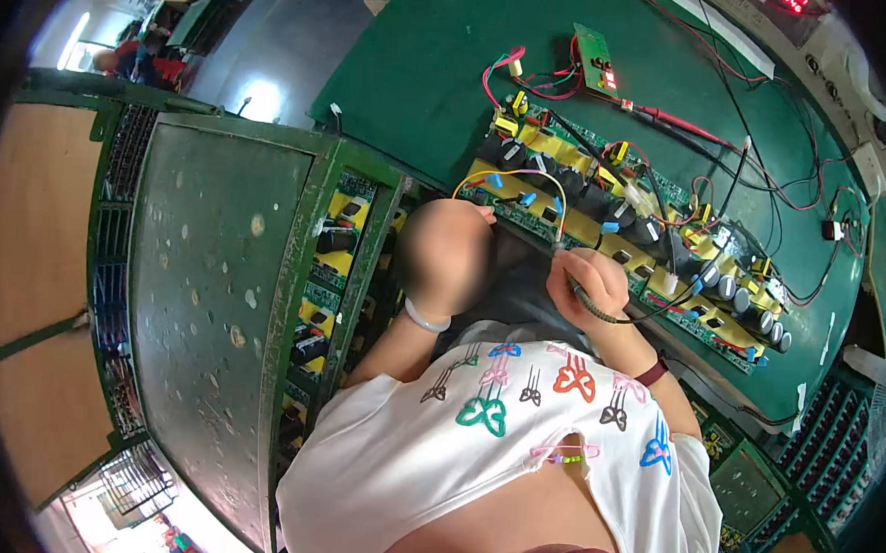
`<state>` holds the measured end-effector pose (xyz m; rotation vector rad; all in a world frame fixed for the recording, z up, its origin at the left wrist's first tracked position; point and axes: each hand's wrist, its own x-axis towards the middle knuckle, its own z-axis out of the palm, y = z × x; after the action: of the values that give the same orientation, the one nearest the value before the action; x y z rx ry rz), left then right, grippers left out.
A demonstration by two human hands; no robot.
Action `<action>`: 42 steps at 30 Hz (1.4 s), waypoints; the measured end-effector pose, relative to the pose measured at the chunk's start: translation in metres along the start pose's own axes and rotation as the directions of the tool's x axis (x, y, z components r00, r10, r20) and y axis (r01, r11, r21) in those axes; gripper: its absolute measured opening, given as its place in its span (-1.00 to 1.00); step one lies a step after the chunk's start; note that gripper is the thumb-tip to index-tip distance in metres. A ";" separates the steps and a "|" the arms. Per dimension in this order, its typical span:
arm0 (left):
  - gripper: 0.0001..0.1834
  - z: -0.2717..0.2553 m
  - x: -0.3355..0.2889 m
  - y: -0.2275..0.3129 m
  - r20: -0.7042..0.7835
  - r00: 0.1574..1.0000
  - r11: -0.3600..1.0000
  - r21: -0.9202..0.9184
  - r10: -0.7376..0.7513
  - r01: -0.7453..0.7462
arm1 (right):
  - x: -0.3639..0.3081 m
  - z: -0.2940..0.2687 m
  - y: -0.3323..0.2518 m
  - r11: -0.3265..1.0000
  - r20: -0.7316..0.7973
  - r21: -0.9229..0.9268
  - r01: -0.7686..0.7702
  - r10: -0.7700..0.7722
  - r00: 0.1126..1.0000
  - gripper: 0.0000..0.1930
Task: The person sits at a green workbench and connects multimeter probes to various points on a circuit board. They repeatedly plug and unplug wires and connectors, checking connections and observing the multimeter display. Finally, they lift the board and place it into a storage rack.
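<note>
My right hand (591, 286) is closed around a dark braided cable (594, 306) at the near edge of the bench. The cable's grey end shows above my fingers, and a thin yellow and white wire (529, 172) arcs from there to the left over the circuit boards. My left hand (446, 252) is by the bench's near left corner, next to the left end of the boards. It is blurred over, so its grip is hidden; only fingertips show near the board edge. A row of green and yellow circuit boards (620, 254) with black capacitors and blue parts lies slantwise before me.
A small green board with a red display (602, 70) lies behind, beside red and black test leads (672, 118). Bench instruments (824, 81) line the back right. Loose wires cross the green bench top (413, 85). A green metal rack (339, 251) holding boards stands at left.
</note>
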<state>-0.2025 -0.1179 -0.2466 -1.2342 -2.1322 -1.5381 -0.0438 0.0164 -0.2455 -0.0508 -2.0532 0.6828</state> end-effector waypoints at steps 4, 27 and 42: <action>-0.73 0.000 -0.001 -0.001 0.008 1.000 1.000 0.005 0.002 -0.002 | -0.001 0.000 0.001 1.000 0.044 -0.020 -0.016 0.017 0.999 -0.71; -0.79 0.000 -0.002 0.000 -0.013 1.000 1.000 -0.006 0.018 -0.018 | -0.005 0.004 0.001 0.998 0.035 -0.053 -0.015 0.017 0.999 -0.66; -0.84 -0.004 0.006 0.009 0.059 0.998 0.993 0.120 -0.015 0.008 | 0.114 -0.088 0.012 0.807 0.135 0.099 -0.583 0.569 0.811 -0.94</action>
<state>-0.2009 -0.1171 -0.2354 -1.2442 -2.2368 -1.3719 -0.0396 0.0991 -0.1276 -0.5993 -2.0832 1.2210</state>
